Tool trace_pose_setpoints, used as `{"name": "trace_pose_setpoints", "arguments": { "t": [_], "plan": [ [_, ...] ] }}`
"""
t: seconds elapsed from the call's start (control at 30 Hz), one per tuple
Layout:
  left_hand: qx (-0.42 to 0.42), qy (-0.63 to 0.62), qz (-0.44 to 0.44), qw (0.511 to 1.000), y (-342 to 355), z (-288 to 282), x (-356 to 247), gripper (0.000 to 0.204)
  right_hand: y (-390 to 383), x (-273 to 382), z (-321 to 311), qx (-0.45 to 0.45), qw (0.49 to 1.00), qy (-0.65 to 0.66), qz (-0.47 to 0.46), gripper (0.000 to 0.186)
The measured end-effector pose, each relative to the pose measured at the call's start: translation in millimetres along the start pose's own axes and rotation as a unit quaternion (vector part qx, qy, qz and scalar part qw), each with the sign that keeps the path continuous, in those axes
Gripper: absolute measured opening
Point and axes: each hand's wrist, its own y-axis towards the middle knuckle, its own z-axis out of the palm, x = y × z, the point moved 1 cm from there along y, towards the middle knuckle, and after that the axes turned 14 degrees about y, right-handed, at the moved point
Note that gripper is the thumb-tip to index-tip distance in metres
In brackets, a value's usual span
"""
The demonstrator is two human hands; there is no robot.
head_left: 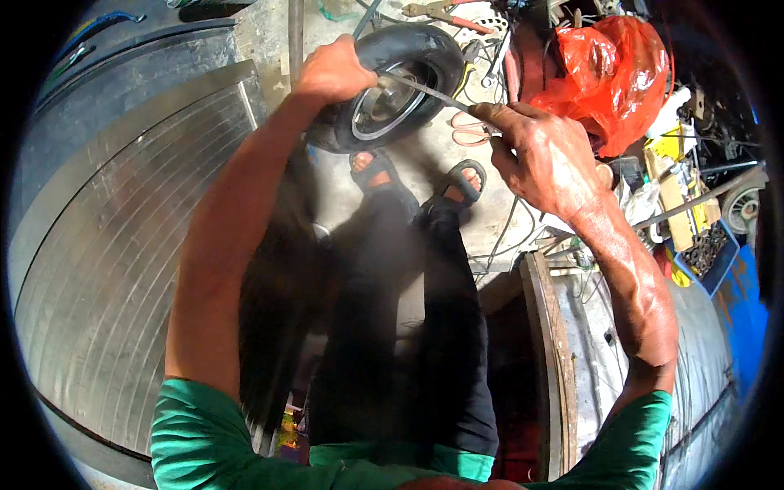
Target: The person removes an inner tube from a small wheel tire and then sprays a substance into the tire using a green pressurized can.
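Note:
A small black tyre (445, 59) on a metal wheel rim (390, 104) stands tilted on the floor ahead of my feet. My left hand (333, 72) is closed over the tyre's upper left side, its fingertips by the rim; their undersides are hidden. In my right hand (547, 155) is a flat metal tyre lever (433, 92). The lever reaches left across the tyre, its far end at the rim close to my left fingers. Orange-handled scissors (469, 131) lie on the floor, just left of my right hand.
A red plastic bag (616, 77) bulges beyond my right hand. Pliers with red handles (445, 12) and loose cables lie past the tyre. A ribbed metal panel (131, 220) spans the left side. A wooden-edged frame (547, 351) stands by my right leg; a blue tray (719, 257) holds metal parts.

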Motion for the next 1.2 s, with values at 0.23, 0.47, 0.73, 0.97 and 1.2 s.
{"name": "trace_pose_setpoints", "arguments": {
  "t": [0.23,0.47,0.73,0.97,1.2],
  "plan": [
    [-0.029,0.040,0.020,0.999,-4.1,-4.2,-21.6,0.056,45.4,20.2,-34.3,0.073,0.984,-0.160,-0.028,0.039],
    [-0.019,0.057,0.032,0.998,-10.1,-8.6,-47.8,0.056,96.4,52.3,-77.3,0.233,0.950,-0.198,0.057,0.037],
    [-0.010,0.016,-0.004,1.000,-1.8,-3.2,-41.6,0.060,18.8,-1.5,6.0,0.039,0.983,-0.174,-0.038,0.025],
    [-0.001,0.039,-0.001,0.999,5.8,-11.7,-48.7,0.065,-18.5,-46.9,42.9,-0.064,0.996,-0.063,-0.029,0.045],
    [-0.001,0.048,-0.031,0.998,7.4,-9.0,-52.8,0.072,-40.3,-56.1,96.9,-0.149,0.986,0.065,0.039,0.049]
  ]
}}
